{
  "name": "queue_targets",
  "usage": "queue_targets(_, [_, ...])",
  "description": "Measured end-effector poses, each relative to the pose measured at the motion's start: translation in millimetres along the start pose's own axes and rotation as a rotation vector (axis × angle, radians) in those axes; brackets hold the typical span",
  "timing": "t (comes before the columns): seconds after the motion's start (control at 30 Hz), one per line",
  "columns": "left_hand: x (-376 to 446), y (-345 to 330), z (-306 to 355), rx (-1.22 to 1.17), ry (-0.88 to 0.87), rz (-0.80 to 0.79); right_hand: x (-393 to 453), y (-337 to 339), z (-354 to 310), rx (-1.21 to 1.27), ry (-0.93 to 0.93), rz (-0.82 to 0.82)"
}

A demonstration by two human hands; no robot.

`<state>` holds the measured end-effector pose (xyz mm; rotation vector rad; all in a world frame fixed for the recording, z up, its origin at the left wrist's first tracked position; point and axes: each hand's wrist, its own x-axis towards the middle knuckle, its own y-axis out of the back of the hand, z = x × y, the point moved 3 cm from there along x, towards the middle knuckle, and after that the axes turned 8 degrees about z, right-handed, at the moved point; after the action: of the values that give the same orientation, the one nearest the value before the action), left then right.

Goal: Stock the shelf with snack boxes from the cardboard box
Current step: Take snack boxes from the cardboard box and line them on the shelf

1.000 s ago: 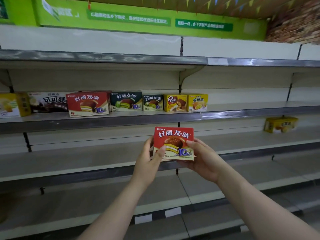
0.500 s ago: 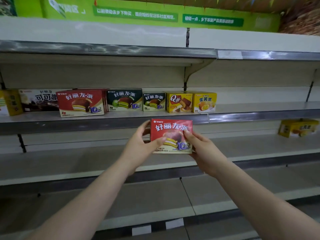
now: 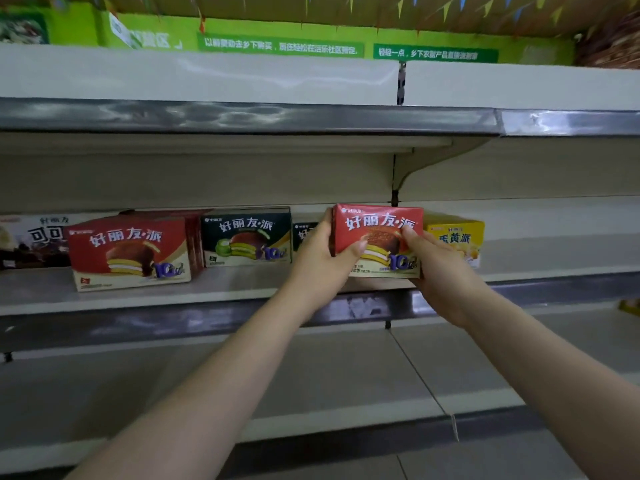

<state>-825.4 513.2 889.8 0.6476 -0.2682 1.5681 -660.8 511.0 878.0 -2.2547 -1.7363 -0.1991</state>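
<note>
At the front lip of the grey metal shelf (image 3: 242,303), a red cardboard snack box printed with a chocolate pie (image 3: 377,240) is held upright, face toward the camera, its lower edge at or just above the shelf board; I cannot tell whether it touches. It covers part of the row behind it, between the small dark box (image 3: 304,233) to its left and the yellow cardboard box (image 3: 457,237) to its right, and whatever stands directly behind is hidden. The likely trouble is crowding: pushed straight in, the red box could shove that hidden stock backward or knock the yellow box askew, or, let go too early, tip forward off the lip. Both arms reach up and forward. The left hand (image 3: 322,261) wraps the box's left end, thumb laid across the front. The right hand (image 3: 440,268) cups the right end and lower corner, fingers curled on the front face.
</note>
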Motion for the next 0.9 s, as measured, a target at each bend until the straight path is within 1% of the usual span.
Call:
queue_targets(0.17, [16.2,-38.4,10.6,-0.017,0.056,0.037,23.4,21.1,-3.1,-0.016,0.021,0.028])
queue_targets(0.27, [20.0,-68.4,26.1,0.0,0.046,0.012,34.4,53.9,-13.4,-0.057,0.068,0.029])
queue_targets(0.33, [19.4,-94.6,41.5,0.061,0.029,-0.015,42.5,88.1,-22.6,-0.079,0.097,-0.003])
queue_targets(0.4, [17.9,-121.4,55.9,0.121,-0.009,-0.039,51.4,128.2,-28.7,-0.078,0.089,-0.052])
queue_targets(0.47, [14.2,-153.6,67.9,0.141,-0.009,-0.083,61.3,171.8,-32.5,-0.079,0.056,-0.102])
queue_targets(0.57, [8.7,-207.7,76.9,0.295,-0.006,-0.163,80.1,230.9,-36.8,-0.11,0.028,-0.144])
queue_targets(0.67, [9.5,-259.6,73.0,0.368,0.061,-0.194,103.8,277.0,-34.3,-0.14,-0.022,-0.16])
queue_targets(0.77, [19.2,-298.4,68.1,0.531,0.073,-0.171,126.1,302.9,-24.0,-0.183,-0.079,-0.15])
queue_targets(0.83, [27.2,-315.4,70.1,0.64,0.062,-0.148,139.8,311.2,-20.7,-0.134,-0.132,-0.146])
queue_targets(0.9, [36.4,-325.2,70.3,0.725,0.053,-0.124,150.9,315.8,-19.2,-0.147,-0.169,-0.192])
